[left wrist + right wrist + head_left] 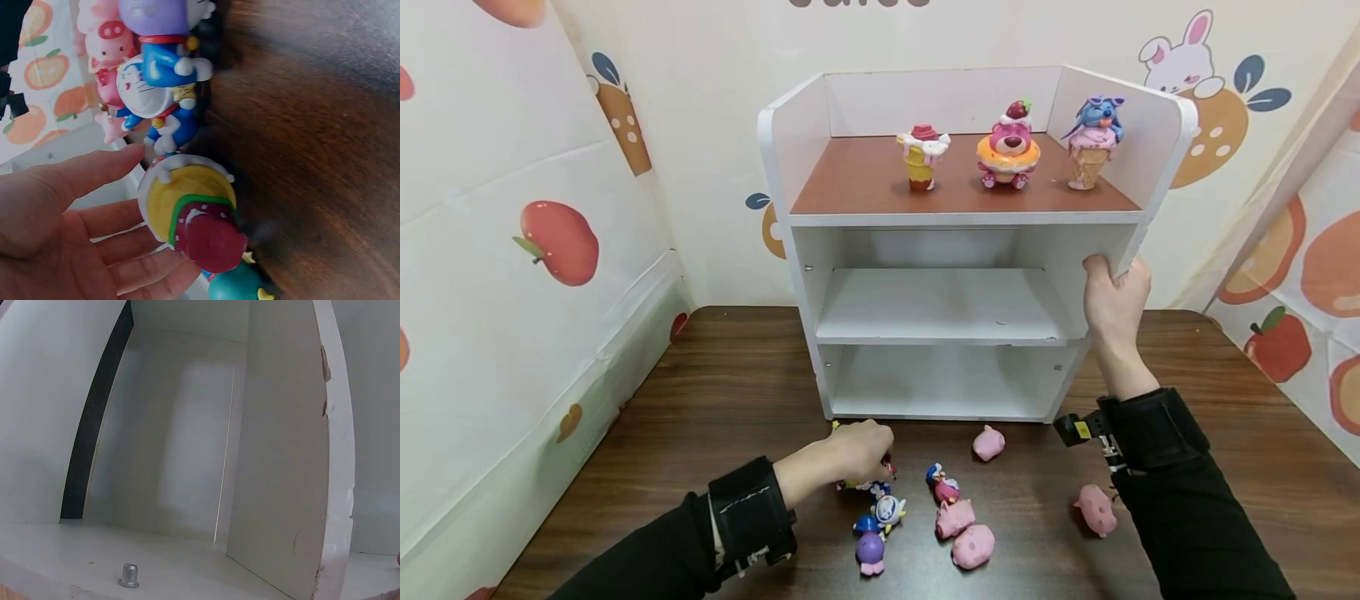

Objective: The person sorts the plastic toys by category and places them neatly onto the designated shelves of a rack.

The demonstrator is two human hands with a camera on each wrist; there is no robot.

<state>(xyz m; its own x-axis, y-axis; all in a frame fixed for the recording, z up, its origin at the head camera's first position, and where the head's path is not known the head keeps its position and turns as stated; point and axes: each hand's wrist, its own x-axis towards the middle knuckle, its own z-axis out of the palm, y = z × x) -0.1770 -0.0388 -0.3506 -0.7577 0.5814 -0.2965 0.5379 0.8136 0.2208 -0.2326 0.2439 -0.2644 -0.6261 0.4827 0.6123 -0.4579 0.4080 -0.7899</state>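
Note:
My left hand (853, 454) is low over the tabletop in front of the shelf. In the left wrist view its thumb and fingers lie round a toy figurine (194, 187), yellow with a white rim, a green band and a maroon end. A teal figurine (234, 284) lies just beyond it. Blue-and-white cat figurines (889, 510) and a purple-headed one (870, 550) continue the row. My right hand (1116, 304) grips the front edge of the white shelf's (951, 343) right side panel, thumb on the inner face; the right wrist view shows the shelf's inside instead of the hand.
On the brown top board stand an ice-cream figurine (922, 158), a pink bear in an orange ring (1008, 150) and a blue dog on a cone (1093, 146). Several pink pigs (973, 547) lie on the wooden table (737, 367). A metal peg (129, 575) sticks out inside the shelf.

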